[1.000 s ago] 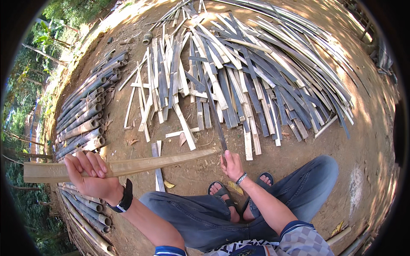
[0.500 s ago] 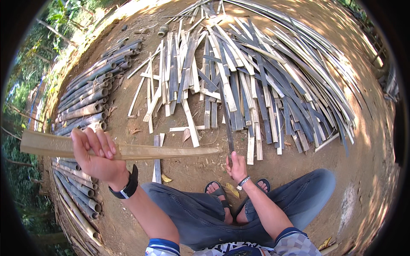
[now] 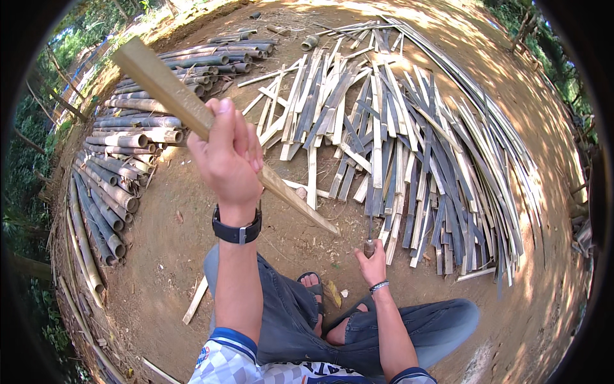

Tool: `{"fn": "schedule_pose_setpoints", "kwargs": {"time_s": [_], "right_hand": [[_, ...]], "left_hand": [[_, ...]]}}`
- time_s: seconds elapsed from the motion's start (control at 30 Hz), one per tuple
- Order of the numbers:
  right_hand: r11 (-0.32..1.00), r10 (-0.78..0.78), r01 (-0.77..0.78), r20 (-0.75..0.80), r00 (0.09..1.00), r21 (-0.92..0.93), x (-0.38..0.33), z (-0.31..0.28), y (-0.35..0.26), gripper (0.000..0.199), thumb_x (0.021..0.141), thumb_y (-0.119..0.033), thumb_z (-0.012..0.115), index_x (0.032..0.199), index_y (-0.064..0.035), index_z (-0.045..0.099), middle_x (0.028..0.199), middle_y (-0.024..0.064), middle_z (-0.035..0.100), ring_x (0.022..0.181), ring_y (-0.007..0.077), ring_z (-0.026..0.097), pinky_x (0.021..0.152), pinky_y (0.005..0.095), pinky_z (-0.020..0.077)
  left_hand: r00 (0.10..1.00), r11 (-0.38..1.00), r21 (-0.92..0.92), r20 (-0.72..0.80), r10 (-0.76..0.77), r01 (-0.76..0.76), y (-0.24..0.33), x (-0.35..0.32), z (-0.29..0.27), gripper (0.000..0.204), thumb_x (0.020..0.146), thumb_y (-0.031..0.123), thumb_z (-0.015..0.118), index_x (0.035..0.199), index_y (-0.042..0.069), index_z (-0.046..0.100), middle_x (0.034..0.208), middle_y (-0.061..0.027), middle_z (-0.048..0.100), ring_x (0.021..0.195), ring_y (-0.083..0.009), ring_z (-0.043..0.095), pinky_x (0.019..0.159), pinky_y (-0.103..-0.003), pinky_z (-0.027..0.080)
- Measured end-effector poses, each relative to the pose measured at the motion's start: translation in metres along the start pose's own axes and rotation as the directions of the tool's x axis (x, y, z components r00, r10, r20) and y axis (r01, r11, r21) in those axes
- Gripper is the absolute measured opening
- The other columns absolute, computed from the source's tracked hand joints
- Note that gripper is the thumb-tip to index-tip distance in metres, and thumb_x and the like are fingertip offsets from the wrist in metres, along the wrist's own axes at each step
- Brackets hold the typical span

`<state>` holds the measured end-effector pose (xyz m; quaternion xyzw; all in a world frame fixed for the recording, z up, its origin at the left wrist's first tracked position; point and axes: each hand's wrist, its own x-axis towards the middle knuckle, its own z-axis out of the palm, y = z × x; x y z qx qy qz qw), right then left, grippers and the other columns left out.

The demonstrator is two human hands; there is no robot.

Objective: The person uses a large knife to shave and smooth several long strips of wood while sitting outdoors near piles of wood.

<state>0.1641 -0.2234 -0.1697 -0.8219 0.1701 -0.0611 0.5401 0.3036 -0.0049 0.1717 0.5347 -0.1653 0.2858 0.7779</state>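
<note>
My left hand [image 3: 230,157] is raised in front of me, its fingers wrapped round a pale tapered wooden club [image 3: 163,86]. The broad end points to the far left; the thin end slants down toward the ground on the right. Lower and further right, my right hand [image 3: 374,264] closes on the brown handle of a knife [image 3: 369,247]. Its narrow dark blade points away from me, toward the near ends of a heap of split bamboo slats [image 3: 416,147]. The blade's far part is hard to tell from the dark slats. Club and knife are apart.
A stack of uncut bamboo poles [image 3: 121,137] lies on the left. One loose slat [image 3: 196,299] rests on the dirt ground [image 3: 173,256] beside my left knee. Between my sandalled feet is a yellow leaf [image 3: 334,293]. Trees border the left side.
My left hand has swung right and upward, tilting the club from nearly level to a steep slant. My right hand has moved slightly right and nearer, with the knife. The whole view has turned left.
</note>
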Motion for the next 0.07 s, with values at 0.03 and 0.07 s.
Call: {"fn": "schedule_pose_setpoints", "kwargs": {"time_s": [0.03,0.07], "right_hand": [[0.992,0.069,-0.064,0.043,0.997,-0.105,0.000,-0.013,-0.010,0.038,0.085,-0.038,0.070,0.096,-0.0065,0.051,0.070,0.0097,0.061,0.059,0.0233,0.059,0.056,0.0330,0.0475],[0.969,0.142,-0.122,0.080,0.987,-0.216,-0.007,-0.027,-0.029,0.039,0.085,-0.038,0.071,0.100,-0.0075,0.052,0.077,0.0132,0.066,0.067,0.0287,0.065,0.065,0.0362,0.0524]], "left_hand": [[1.000,1.000,-0.016,-0.003,-0.018,0.018,0.000,0.001,-0.001,0.031,0.097,0.020,0.049,0.069,0.013,0.038,0.047,0.0044,0.027,0.033,-0.0050,0.027,0.028,-0.023,0.025],[0.999,0.999,-0.032,-0.011,-0.038,0.038,-0.002,0.002,-0.005,0.031,0.097,0.020,0.050,0.069,0.013,0.039,0.047,0.0034,0.027,0.033,-0.0055,0.029,0.028,-0.024,0.025]]}}
